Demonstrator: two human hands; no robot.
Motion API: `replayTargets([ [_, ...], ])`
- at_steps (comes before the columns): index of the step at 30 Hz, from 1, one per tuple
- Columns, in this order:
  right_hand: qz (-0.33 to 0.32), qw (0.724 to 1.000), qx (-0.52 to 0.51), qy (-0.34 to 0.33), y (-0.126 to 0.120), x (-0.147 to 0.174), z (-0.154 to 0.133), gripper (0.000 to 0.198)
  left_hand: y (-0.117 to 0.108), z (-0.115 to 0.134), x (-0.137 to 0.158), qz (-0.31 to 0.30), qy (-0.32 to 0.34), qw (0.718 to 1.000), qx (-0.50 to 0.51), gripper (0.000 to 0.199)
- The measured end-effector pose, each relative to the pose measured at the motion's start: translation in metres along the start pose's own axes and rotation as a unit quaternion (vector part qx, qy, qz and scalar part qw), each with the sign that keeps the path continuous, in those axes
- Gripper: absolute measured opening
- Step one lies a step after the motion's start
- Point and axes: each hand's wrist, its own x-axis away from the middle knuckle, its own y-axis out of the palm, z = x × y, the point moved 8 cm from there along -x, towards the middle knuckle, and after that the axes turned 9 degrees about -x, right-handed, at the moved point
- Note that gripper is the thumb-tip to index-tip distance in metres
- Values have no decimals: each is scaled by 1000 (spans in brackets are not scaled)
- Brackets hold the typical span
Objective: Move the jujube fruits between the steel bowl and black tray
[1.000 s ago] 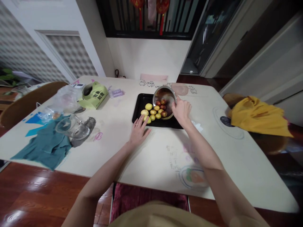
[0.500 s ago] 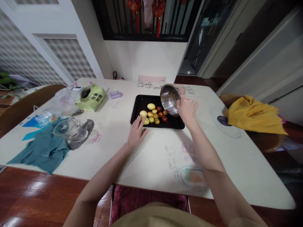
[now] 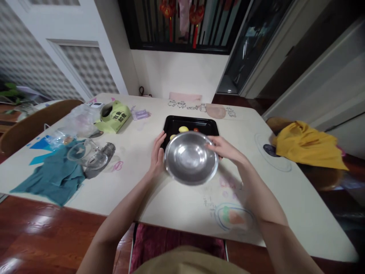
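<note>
Bowl (image 3: 191,158), metal, one: rim pinched by the right hand (image 3: 226,148), body extending left of that grip; since levelled from its tilt and drawn nearer, bare inside, so pouring looks done. Left hand (image 3: 156,154): fingers extended, thumb apart, across the bowl from the grip; contact unclear. Tray (image 3: 207,124), black: beyond the grip, yellow fruit (image 3: 183,129) and red fruit (image 3: 196,129) showing, the rest hidden.

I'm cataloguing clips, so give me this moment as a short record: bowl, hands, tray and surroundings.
Bowl: metal, opening toward the camera, hiding part of the tray
Right hand: holding the bowl's right rim
Left hand: open, beside bowl and tray; contact unclear
Visible in tray: yellow produce, a small red piece
Table's left: green box, glass jug, teal cloth
Far right: yellow cloth on a chair
</note>
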Motion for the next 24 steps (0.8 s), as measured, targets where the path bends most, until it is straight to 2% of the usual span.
replayTargets([
  [2, -118, 993, -22, -3, 31, 1, 5, 49, -6, 4, -1, 11, 24, 1000, 15, 64],
  [4, -203, 979, -26, -8, 55, 2, 9, 47, -8, 8, -1, 4, 41, 999, 32, 64],
  [7, -272, 962, -17, -2, 72, 1, 18, 43, -4, 12, 0, -27, 46, 997, 48, 63],
  [9, -278, 961, -4, 14, 69, -2, 26, 43, 0, 16, 1, -49, 45, 996, 55, 63],
  [11, -234, 972, 2, 20, 53, -8, 32, 43, 3, 24, 1, -68, 62, 993, 78, 59],
  [12, -186, 982, 5, 14, 41, -12, 33, 42, 5, 28, 1, -80, 75, 989, 95, 56],
  [14, -50, 998, 37, -10, 9, -19, 33, 35, 11, 35, 2, -119, 98, 979, 130, 51],
  [16, 87, 989, 114, -28, -17, -22, 33, 25, 19, 37, 5, -166, 98, 968, 161, 50],
  [17, 132, 978, 157, -32, -24, -23, 33, 19, 22, 35, 6, -186, 89, 963, 171, 53],
  [19, 162, 962, 218, -37, -24, -27, 35, 13, 27, 31, 9, -219, 66, 958, 175, 60],
  [21, 148, 955, 252, -43, -14, -32, 39, 20, 30, 28, 11, -247, 53, 955, 157, 64],
  [24, 134, 943, 302, -45, 0, -39, 45, 27, 31, 31, 13, -292, 74, 946, 120, 61],
])
